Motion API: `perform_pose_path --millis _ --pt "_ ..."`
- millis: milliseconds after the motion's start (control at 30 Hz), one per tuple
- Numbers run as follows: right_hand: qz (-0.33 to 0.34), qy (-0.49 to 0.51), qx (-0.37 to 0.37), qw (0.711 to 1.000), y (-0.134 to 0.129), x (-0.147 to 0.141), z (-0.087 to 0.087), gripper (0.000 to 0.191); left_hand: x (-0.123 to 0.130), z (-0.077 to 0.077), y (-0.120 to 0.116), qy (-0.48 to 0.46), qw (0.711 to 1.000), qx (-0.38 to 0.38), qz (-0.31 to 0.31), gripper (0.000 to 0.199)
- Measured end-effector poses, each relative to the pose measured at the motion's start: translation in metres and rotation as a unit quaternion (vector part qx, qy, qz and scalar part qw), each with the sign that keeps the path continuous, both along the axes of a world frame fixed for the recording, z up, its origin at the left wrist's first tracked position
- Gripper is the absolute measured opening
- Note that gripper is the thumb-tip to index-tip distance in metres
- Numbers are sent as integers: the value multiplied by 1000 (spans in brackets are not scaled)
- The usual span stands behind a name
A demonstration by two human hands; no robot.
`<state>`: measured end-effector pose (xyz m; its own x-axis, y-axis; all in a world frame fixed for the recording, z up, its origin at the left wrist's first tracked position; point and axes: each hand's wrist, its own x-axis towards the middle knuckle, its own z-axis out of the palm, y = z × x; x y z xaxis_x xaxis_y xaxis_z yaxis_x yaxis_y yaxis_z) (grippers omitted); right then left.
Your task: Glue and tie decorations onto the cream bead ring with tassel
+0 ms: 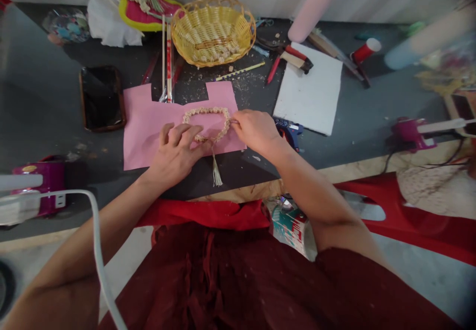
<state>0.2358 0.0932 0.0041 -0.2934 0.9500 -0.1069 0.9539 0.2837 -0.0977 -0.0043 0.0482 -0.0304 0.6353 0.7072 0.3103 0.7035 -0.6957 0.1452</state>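
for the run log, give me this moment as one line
left hand: on beaded loop | right hand: at loop's right edge | tassel: hanging from loop

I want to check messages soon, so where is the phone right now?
In the head view, the phone lies on the dark table at left, just beside the pink sheet's left edge.

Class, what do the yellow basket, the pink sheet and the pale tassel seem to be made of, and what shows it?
Yellow basket: probably cane or plastic strips, faintly glossy; woven sides, looped rim.
Pink sheet: likely paper or thin card, matte; lies flat with straight cut edges.
Pale tassel: thread or fine cord; loose strands spread below a narrow top, fibre and sheen unclear.
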Motion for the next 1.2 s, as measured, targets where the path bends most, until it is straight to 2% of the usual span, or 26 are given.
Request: perform_pose_path --millis 233,400,500,567,733,833,967,1067,1200 --pt "-14 -10 15 1000 2 -7 -5 23 1 0 0 21 999 24 0 37" --pt "-40 27 86 995 7 14 14 24 0 -1 0 2 1000 5 -1 37" --pt "-58 44 116 991 8 28 27 24 0 -3 1 22 999 33 -5 36" --pt "-58 42 114 991 6 30 29 25 -1 -4 1 42 997 59 -7 36" --pt "-15 11 67 998 11 21 16 29 0 -3 1 52 994 95 -1 34" --pt "17 -15 33 999 20 14 6 29 1 -1 0 50 996 71 4 42" --pt "46 -49 27 997 28 5 -1 28 1 0 -1 23 999 26 5 47" --pt "50 -69 39 996 29 2 -1 32 1 0 -1 20 999 27 3 48" --pt "13 -66 50 996 22 7 8 33 0 0 0 43 998 49 -2 43"
